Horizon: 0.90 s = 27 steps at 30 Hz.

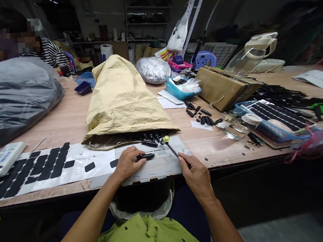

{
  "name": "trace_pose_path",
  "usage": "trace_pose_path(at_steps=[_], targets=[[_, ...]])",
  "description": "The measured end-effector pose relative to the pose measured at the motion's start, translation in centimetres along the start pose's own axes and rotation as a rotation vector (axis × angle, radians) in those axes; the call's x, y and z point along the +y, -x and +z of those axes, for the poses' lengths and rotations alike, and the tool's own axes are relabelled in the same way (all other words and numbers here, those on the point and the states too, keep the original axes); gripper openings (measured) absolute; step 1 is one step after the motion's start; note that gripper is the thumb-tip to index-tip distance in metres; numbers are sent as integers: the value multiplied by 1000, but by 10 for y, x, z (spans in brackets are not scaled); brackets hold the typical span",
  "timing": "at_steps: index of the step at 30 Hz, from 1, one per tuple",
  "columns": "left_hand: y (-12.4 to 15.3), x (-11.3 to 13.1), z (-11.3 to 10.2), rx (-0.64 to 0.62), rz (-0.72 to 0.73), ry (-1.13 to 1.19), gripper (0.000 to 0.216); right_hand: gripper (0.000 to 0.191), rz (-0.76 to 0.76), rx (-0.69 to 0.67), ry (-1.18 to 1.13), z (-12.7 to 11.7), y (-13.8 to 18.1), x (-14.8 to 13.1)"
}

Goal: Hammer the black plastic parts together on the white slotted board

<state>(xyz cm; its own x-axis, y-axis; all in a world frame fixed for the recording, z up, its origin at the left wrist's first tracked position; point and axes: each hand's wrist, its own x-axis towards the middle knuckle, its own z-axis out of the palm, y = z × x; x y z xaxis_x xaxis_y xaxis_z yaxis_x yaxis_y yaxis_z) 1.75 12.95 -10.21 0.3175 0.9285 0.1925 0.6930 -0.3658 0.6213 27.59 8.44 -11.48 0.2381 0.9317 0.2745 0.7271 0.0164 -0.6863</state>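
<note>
The left hand is pinching a slim black piece; the right hand is gripping a yellow-tipped metal rod, fingers curling around its near end.

The slim silver rod looks like smooth, shiny metal, and the slender black tubular pieces to its left like glossy plastic. Farther off, the large pale-yellow sack appears matt, creased and slightly rough, while the bulging grey bag at far left is thin, shiny plastic. The pinkish-brown counter has a smooth wood-grain finish, and the brown rectangular box at right is dull cardboard.
</note>
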Motion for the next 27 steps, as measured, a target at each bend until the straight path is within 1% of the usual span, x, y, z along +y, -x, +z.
trace_pose_path(at_steps=[5,9,12,16,19,23,27], targets=[[0,-1,1,-1,-2,12,19,33,-85,-37,-147,0,14,-8],[0,-1,2,15,-10,15,19,29,-180,-85,-186,2,26,-17],[0,-2,3,22,-21,35,18,26,-231,-99,-169,2,29,-25],[1,-3,2,16,-24,70,18,26,-313,-52,-151,-2,29,-34],[1,-3,1,14,-32,91,19,27,-360,-40,-74,-5,30,-37],[1,-3,1,6,-53,98,19,27,-363,-67,26,-6,30,-36],[0,-2,1,9,-53,101,19,26,-352,-62,-29,-6,31,-41]])
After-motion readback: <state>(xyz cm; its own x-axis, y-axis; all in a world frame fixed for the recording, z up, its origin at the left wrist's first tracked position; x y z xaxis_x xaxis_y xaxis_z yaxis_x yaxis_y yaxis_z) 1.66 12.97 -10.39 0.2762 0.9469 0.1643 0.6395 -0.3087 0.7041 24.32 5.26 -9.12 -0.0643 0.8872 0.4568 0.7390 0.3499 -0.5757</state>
